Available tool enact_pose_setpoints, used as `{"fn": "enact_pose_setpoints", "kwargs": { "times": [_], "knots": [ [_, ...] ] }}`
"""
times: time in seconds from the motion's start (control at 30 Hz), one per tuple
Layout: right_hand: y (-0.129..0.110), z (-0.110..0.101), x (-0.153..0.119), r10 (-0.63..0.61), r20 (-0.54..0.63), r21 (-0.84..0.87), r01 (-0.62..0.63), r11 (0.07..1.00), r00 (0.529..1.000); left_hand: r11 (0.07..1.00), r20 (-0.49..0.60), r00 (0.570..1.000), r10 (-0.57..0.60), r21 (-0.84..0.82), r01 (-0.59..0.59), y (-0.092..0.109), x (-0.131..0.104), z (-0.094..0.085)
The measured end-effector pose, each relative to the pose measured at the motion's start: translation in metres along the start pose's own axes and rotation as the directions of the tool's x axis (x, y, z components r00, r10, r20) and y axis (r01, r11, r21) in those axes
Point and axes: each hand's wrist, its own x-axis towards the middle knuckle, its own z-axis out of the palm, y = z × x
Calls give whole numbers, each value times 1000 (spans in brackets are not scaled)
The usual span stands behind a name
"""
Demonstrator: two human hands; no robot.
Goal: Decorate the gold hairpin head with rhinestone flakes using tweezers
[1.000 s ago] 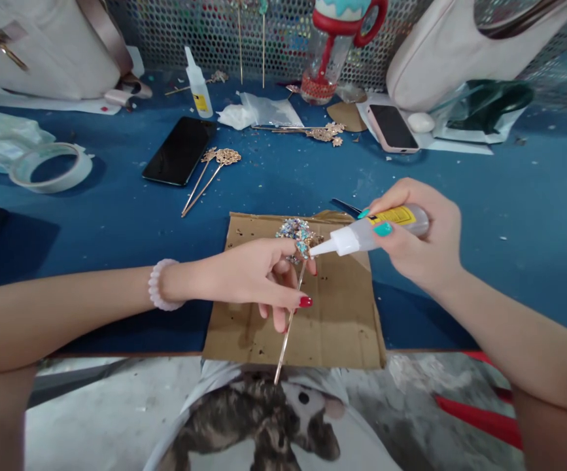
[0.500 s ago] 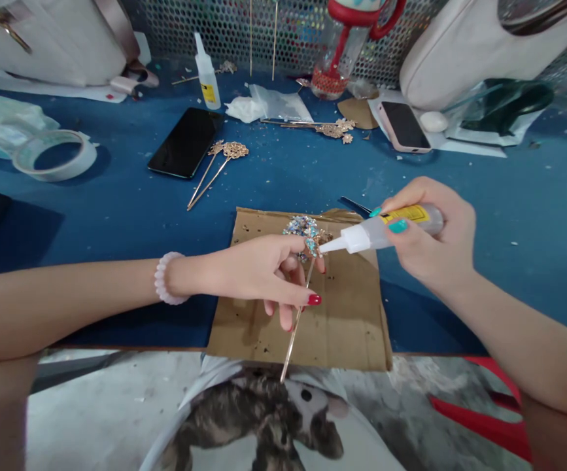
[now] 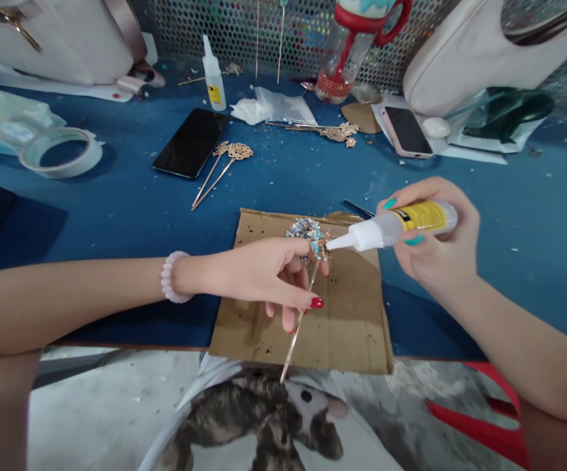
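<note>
My left hand (image 3: 278,275) is closed around a hairpin (image 3: 305,230) with a long gold stem. Blue and clear stones cover most of its head, while bare gold metal shows at the right side. The stem slants down toward my lap, past my thumb. In my right hand (image 3: 435,229) is a glue bottle (image 3: 386,229) with a yellow label, tilted so its white nozzle meets or nearly meets the hairpin's head. A piece of cardboard (image 3: 346,320) lies under the hairpin. My left fingers hide part of the head.
Tweezers (image 3: 356,208) lie behind the cardboard. Farther back are two gold hairpins (image 3: 219,167), a black phone (image 3: 189,144), another glue bottle (image 3: 213,78), more hairpins (image 3: 337,133), a pink phone (image 3: 407,131) and a cup (image 3: 339,59). A tape roll (image 3: 61,154) sits at left.
The glue bottle has shifted slightly right along the hairpin's head, its nozzle now at the gold part. My right fingers have spread a little on the bottle. The view has shifted slightly.
</note>
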Motion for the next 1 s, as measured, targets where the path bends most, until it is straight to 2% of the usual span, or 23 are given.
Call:
{"fn": "enact_pose_setpoints", "kwargs": {
  "times": [0.17,0.3,0.47,0.6,0.8,1.0],
  "knots": [
    [-2,5,2,24,57,166,-34,986,998,1000,-2,1000,-14,-3,14,1,0,1],
    [-1,5,1,61,118,218,-86,972,991,1000,-2,1000,17,-19,-17,0,0,1],
    [-1,6,2,112,211,247,-164,955,971,996,-50,996,69,-60,-72,-2,2,2],
    [-6,9,4,192,185,278,-238,931,964,991,-68,993,93,-86,-99,-3,2,3],
    [-11,11,8,305,126,343,-330,880,944,992,-40,994,103,-70,-106,-2,1,2],
    [-12,13,9,339,119,356,-358,863,933,993,-59,994,92,-63,-96,-3,2,2]
  ]
}}
